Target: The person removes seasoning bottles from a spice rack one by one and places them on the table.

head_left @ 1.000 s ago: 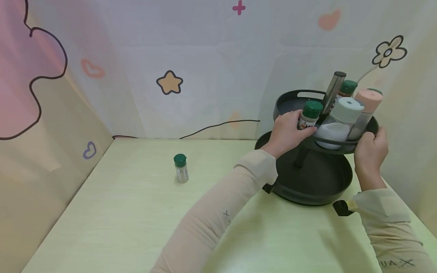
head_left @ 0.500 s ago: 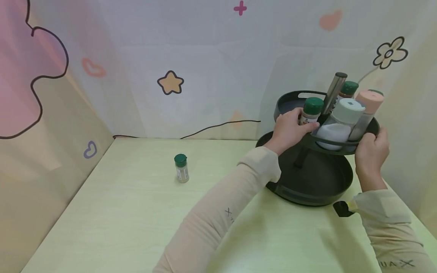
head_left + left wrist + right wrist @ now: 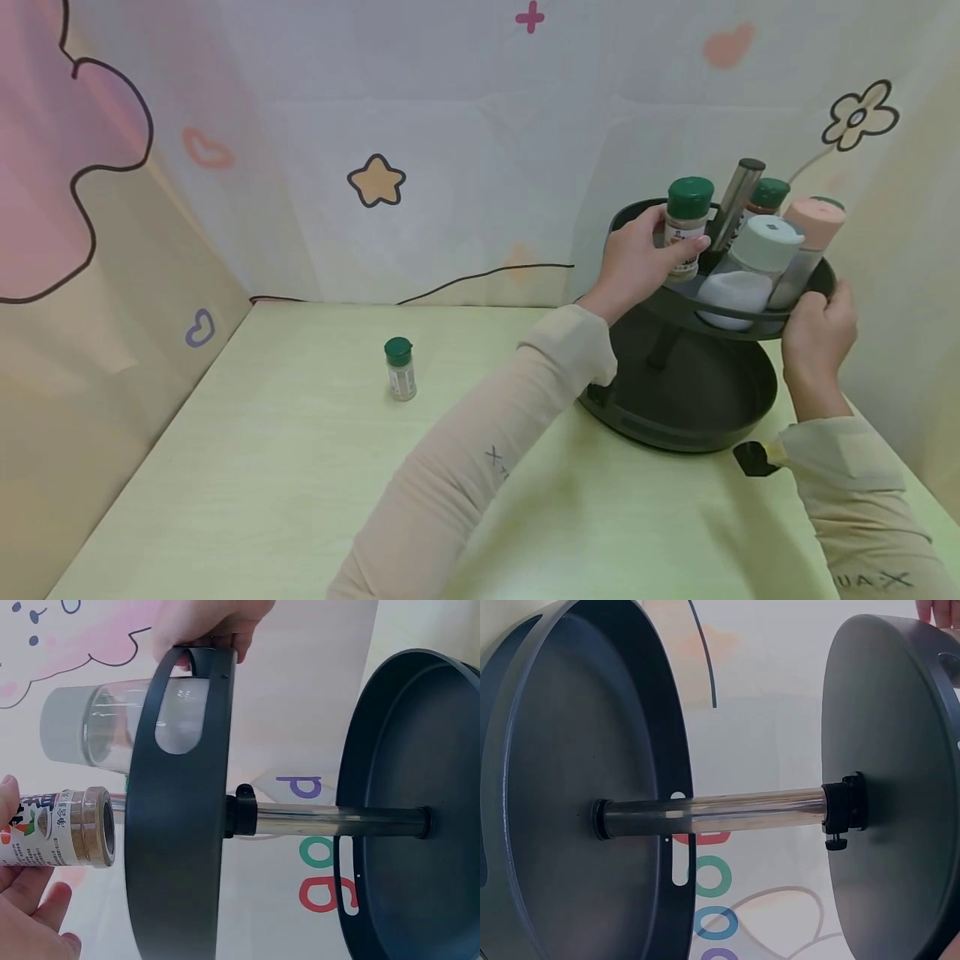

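My left hand (image 3: 633, 262) pinches a spice jar (image 3: 687, 225) with a green cap between thumb and fingers, holding it upright over the near left of the upper tray (image 3: 693, 312). In the left wrist view the jar's base (image 3: 97, 827) is apart from the tray's rim. My right hand (image 3: 819, 342) grips the right rim of this black two-tier turntable rack. Beside the jar on the upper tray stand a white-capped clear jar (image 3: 753, 258), a pink-capped jar (image 3: 813, 229) and another green-capped jar (image 3: 768, 196), around the steel center post (image 3: 738, 200).
The black lower tray (image 3: 697, 425) rests on the pale table (image 3: 262, 467). Another green-capped spice jar (image 3: 401, 368) stands on the table left of the rack. A printed curtain (image 3: 465, 167) hangs behind. A black strap piece (image 3: 756, 458) shows at the right cuff.
My left hand has raised the green-capped spice jar from low inside the upper tray to above its rim. My right hand has stayed on the tray's edge.
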A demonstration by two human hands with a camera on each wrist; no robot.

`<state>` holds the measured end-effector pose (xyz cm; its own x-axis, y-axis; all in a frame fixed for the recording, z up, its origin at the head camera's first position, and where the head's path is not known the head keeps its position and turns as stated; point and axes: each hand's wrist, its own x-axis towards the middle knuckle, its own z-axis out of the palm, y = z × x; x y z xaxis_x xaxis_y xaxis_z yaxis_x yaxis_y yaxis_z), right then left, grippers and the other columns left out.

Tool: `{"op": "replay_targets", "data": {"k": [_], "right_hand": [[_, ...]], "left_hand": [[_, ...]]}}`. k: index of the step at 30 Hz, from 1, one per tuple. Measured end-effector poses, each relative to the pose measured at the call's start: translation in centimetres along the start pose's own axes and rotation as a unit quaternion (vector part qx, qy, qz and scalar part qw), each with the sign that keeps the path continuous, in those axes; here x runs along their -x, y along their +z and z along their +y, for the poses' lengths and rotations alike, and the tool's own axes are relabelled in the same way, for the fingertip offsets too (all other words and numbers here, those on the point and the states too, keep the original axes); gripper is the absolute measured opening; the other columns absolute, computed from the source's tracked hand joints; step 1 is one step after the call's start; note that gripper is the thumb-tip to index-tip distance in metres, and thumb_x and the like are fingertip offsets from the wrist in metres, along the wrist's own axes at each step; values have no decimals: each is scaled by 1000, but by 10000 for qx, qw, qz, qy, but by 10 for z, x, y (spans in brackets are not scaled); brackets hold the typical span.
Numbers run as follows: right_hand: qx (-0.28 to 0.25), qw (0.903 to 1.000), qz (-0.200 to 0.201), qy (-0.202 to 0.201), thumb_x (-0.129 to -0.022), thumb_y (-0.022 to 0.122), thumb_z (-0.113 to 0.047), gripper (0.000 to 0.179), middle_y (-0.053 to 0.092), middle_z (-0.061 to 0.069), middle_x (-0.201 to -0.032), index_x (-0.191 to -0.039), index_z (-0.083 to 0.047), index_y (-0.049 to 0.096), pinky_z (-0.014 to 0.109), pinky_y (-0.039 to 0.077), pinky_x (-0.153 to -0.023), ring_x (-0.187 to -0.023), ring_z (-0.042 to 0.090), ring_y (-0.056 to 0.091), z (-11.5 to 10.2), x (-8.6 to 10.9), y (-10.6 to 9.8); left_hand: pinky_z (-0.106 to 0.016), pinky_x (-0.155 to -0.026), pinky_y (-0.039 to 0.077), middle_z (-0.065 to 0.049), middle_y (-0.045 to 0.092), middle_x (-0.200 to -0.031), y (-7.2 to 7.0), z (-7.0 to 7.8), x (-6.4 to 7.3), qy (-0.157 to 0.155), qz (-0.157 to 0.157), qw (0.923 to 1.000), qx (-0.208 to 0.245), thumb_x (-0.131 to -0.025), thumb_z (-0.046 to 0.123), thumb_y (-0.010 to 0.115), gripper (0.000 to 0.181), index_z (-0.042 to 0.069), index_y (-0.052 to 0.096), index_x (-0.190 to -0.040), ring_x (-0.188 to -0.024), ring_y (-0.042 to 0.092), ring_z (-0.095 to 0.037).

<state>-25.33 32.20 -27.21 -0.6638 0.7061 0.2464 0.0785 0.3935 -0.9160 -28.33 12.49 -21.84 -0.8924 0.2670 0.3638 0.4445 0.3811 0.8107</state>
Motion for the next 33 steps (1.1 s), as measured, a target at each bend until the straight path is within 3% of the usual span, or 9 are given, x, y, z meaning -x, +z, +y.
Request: {"op": "replay_targets", "data": {"k": [6, 17, 24, 28, 33], "right_hand": [[32, 10000, -19, 7, -87, 26, -16, 22, 33, -6, -73, -71, -28, 34, 22, 24, -64, -75, 14, 32, 0, 0, 0], [29, 10000, -22, 3, -87, 26, -16, 22, 34, -9, -73, -71, -30, 34, 22, 25, -65, -76, 15, 33, 1, 0, 0], [54, 10000, -68, 20, -87, 25, -16, 22, 33, -8, -74, -73, -29, 34, 21, 25, -65, -78, 16, 34, 1, -1, -1], [21, 10000, -79, 53, -87, 25, -16, 22, 35, -11, -77, -77, -32, 36, 19, 26, -69, -89, 18, 36, 1, -1, -1], [30, 10000, -83, 22, -87, 24, -16, 22, 35, -11, -77, -77, -31, 37, 19, 26, -69, -86, 15, 36, 0, -1, -1]], "left_hand": [[-14, -71, 44, 9, 60, -109, -7, 3, 2, 91, -69, 9998, 145, -79, 38, 63, 47, 18, 50, -119, -93, 54, -1], [-14, -60, 39, 3, 57, -87, -21, -4, 6, 255, -223, 9986, 405, -80, 34, 62, 38, 14, 52, -112, -75, 47, -5], [-14, -67, 43, 2, 60, -99, -29, -10, 10, 136, -394, 9968, 680, -81, 31, 62, 39, 13, 51, -114, -82, 53, -5], [-14, -69, 44, 3, 60, -101, -33, -11, 11, 136, -459, 9969, 622, -81, 32, 62, 40, 13, 51, -115, -85, 54, -5], [-14, -67, 44, 3, 59, -99, -37, -12, 14, 167, -559, 9966, 584, -81, 32, 62, 39, 13, 51, -113, -83, 53, -5]]}}
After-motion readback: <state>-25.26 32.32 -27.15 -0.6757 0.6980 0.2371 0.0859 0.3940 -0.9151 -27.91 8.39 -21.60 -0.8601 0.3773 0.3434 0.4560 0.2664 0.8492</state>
